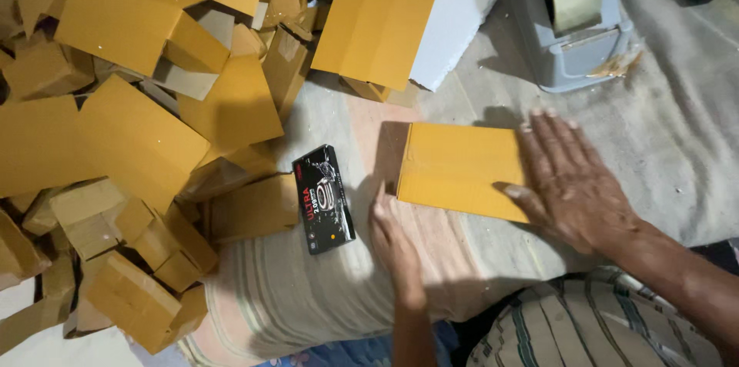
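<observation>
Cardboard sheet (454,170), flat at frame centre on cloth-covered surface (677,144). Right hand (573,182) open, palm pressing sheet's right edge; left hand (392,240) open, fingertips near lower left corner. Likely light, stiff, creasable: best held by edges. Black box (323,199) just left; tape dispenser (570,16) upper right.

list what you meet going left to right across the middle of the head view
heap of yellow-brown cardboard boxes → small black printed box → left hand → flat yellow-brown cardboard piece → right hand
</observation>
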`<state>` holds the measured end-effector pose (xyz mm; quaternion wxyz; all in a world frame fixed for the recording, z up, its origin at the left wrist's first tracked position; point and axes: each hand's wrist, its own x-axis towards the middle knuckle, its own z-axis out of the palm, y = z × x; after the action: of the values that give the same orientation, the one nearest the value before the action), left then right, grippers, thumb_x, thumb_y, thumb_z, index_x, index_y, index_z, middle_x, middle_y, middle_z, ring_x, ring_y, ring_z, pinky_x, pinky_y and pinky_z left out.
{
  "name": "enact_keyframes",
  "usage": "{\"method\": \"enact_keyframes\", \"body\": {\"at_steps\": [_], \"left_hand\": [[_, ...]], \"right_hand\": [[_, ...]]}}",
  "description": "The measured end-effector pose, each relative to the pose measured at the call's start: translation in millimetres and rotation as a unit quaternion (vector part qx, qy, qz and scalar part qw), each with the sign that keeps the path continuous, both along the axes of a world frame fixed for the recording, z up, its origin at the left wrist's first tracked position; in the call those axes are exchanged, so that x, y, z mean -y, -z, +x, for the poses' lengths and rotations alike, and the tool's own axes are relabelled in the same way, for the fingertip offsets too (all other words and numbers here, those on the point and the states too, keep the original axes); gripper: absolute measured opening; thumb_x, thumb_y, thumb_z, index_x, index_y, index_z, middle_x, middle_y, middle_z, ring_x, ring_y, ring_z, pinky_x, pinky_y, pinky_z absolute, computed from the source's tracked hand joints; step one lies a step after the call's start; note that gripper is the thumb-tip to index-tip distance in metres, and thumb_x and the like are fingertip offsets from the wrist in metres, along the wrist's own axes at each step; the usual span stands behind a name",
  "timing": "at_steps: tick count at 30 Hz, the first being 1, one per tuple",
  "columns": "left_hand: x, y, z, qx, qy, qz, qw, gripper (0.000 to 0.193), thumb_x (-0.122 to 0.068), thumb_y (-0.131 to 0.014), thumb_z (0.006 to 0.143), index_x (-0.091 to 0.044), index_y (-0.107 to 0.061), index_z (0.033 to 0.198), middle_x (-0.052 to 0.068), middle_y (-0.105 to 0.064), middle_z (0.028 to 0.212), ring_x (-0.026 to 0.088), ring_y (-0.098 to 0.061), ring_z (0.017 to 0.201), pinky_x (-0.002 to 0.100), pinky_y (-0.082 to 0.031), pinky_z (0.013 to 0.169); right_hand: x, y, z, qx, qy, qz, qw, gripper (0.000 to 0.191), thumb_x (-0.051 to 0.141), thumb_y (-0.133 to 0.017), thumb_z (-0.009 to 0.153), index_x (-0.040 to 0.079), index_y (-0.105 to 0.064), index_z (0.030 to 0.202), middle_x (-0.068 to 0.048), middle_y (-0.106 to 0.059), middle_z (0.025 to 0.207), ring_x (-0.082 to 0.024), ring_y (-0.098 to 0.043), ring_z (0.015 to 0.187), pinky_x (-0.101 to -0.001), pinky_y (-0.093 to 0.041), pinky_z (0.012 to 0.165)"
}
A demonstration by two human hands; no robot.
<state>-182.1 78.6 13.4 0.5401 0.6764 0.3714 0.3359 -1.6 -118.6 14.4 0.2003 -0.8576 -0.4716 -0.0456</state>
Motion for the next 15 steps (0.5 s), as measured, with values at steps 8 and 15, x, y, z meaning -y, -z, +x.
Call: {"method": "enact_keyframes", "body": {"at_steps": [8, 15], "left_hand": [[-58, -25, 52, -0.113, 0.277, -0.078, 0.951, 0.07, -0.057, -0.062, 0.094, 0.003, -0.064, 0.131, 0.014, -0.069, 0.122, 0.022, -0.062, 0.114, 0.038, -0.048, 0.098], [24, -9, 27, 0.022, 0.218, -0.046, 0.975, 0.068, -0.058, -0.056, 0.099, -0.002, -0.052, 0.136, 0.013, -0.064, 0.12, 0.024, -0.061, 0.11, 0.039, -0.05, 0.095]], "right_hand": [[52, 8, -21, -0.117, 0.019, 0.123, 0.985, 0.083, 0.051, -0.038, 0.1, -0.007, -0.022, 0.157, -0.029, -0.029, 0.159, -0.039, -0.024, 0.151, -0.0506, -0.017, 0.124], [41, -17, -23, -0.318, 0.119, 0.31, 0.888, 0.07, 0.041, -0.043, 0.105, -0.004, -0.028, 0.157, -0.029, -0.05, 0.144, -0.038, -0.049, 0.131, -0.0456, -0.035, 0.109]]}}
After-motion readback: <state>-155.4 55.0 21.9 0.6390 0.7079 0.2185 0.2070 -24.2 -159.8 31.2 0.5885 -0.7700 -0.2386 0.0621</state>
